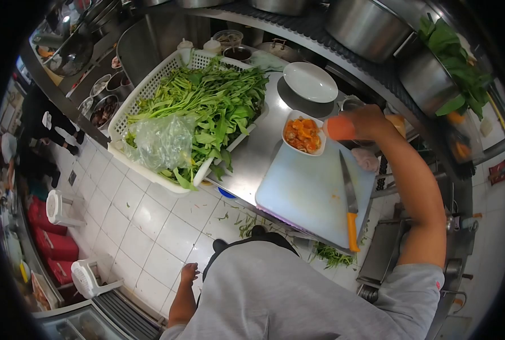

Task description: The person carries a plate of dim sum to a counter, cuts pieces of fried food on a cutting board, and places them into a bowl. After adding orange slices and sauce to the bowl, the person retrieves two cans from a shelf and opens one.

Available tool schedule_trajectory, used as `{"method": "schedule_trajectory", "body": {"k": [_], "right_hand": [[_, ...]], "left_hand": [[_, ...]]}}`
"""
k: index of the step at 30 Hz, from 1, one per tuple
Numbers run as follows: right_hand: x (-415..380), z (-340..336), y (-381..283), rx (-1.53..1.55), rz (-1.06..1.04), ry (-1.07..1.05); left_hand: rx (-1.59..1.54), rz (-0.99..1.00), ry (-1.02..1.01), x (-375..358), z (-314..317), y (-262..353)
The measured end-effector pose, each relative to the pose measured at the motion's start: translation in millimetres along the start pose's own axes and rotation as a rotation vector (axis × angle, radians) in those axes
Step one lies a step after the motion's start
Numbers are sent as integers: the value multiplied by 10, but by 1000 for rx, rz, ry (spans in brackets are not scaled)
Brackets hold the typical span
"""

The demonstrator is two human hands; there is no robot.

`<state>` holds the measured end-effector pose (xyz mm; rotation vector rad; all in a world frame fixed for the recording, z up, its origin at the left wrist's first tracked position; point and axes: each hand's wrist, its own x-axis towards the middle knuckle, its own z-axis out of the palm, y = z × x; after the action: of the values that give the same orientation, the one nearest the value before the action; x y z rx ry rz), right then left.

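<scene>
My right hand [371, 123] is closed around an orange-red sauce bottle [341, 128], slightly blurred and tipped sideways. Its narrow end points at a small white bowl [309, 152] of chunky orange-sauced food [302, 135], right beside it. The bowl stands at the far edge of a pale cutting board [300, 181]. On the board's right side lies a knife [348, 184] with an orange handle. Down by my side over the floor hangs my left hand [190, 273], fingers loosely bent, with nothing visible in it.
A white plastic basket [119, 127] heaped with leafy greens [207, 107] and a clear plastic bag [164, 144] stands left of the board. Behind the bowl is a white oval plate [311, 82]. Steel pots [368, 28] line the overhead shelf. Plant scraps [244, 221] litter the tiled floor.
</scene>
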<state>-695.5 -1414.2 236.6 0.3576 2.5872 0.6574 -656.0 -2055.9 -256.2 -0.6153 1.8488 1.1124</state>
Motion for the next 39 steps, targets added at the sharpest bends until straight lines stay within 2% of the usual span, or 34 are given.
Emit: {"method": "schedule_trajectory", "body": {"k": [12, 14, 17, 19, 23, 25, 26, 28, 29, 31, 32, 34, 35, 37, 39], "right_hand": [[48, -146, -47, 80, 65, 51], [24, -93, -35, 108, 53, 83], [-44, -104, -139, 139, 124, 18], [-68, -187, -210, 92, 200, -128], [-50, 13, -214, 24, 173, -81], [-82, 124, -176, 195, 195, 1], [-116, 139, -178, 194, 200, -2], [-164, 153, -183, 440, 311, -88], [-187, 163, -191, 437, 310, -85], [-259, 239, -196, 741, 438, -91], [-245, 381, -125, 738, 433, -92], [-183, 838, 27, 1281, 159, 189], [-160, 960, 26, 1282, 136, 191], [-22, 1130, -14, 1404, 274, 535], [329, 1258, 66, 1803, 178, 715]], "left_hand": [[15, 93, -3, 43, -188, 266], [21, 73, -6, 61, -279, 203], [36, 66, -39, 61, -501, 27], [84, 54, -46, 90, -665, -21], [81, 7, -1, 89, -1057, -230], [123, 4, 13, 108, -1206, -239], [106, 2, 19, 126, -1264, -237], [84, 4, 21, 217, -1343, -168], [59, 1, 27, 233, -1346, -121], [33, 13, 40, 268, -1326, -13], [10, 26, 54, 284, -1300, 64], [-19, 25, 38, 291, -1224, 181], [-56, 43, 28, 280, -1189, 258], [-129, 47, 28, 235, -1086, 347], [-130, 23, 0, 241, -1040, 392]]}}
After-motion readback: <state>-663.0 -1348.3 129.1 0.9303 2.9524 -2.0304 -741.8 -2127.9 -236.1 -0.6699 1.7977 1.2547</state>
